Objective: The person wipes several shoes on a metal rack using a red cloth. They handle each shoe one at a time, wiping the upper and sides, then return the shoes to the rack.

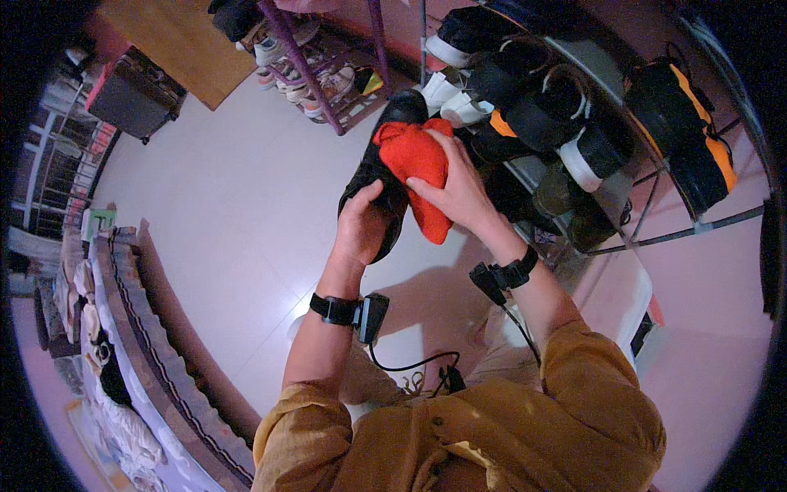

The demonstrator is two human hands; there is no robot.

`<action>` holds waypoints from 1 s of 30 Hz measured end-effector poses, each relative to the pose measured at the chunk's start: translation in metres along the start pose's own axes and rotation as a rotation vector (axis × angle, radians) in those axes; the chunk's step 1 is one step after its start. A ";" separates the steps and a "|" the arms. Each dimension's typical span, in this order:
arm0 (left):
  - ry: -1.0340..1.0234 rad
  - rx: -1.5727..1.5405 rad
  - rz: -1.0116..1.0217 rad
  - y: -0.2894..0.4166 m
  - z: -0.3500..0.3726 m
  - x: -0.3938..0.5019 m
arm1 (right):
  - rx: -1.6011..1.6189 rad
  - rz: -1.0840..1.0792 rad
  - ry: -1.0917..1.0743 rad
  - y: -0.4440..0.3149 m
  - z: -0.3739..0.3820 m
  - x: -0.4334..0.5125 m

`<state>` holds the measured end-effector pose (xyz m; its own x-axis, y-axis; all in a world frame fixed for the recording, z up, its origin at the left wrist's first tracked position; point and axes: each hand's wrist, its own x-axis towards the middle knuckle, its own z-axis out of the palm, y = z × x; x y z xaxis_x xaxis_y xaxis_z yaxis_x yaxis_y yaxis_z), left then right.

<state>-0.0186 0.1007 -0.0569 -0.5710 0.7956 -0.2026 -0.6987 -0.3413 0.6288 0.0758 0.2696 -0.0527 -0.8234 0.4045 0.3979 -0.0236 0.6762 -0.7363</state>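
A black shoe [407, 109] is held up in front of me, its toe pointing away. My left hand [364, 224] grips it near the heel, the thumb lying over its side. In my right hand [458, 178] is a bunched red cloth [418, 154], pressed against the shoe's right side and upper. One end of the cloth hangs down below my right thumb. The cloth and my fingers hide part of the shoe. Both wrists carry black strapped devices with cables.
A metal shoe rack [645, 206] with several black and white shoes [455, 101] stands at the right. Further off is a purple-framed rack [307, 67] of shoes. A bed [154, 369] runs along the left, and a dark suitcase [138, 92] stands on the pale tiled floor [227, 184].
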 end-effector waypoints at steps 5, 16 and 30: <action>-0.065 -0.141 0.044 0.005 -0.003 0.005 | 0.093 -0.003 0.013 -0.011 0.017 -0.012; -0.005 -0.214 -0.079 -0.010 0.012 -0.015 | 0.082 -0.020 0.262 0.000 -0.016 -0.002; -0.049 -0.251 0.001 -0.014 -0.004 -0.024 | -0.094 -0.028 0.053 -0.043 -0.010 -0.071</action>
<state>0.0034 0.0847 -0.0639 -0.5546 0.8163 -0.1618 -0.7867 -0.4510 0.4215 0.1413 0.2176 -0.0436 -0.7920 0.4151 0.4477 0.0090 0.7412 -0.6712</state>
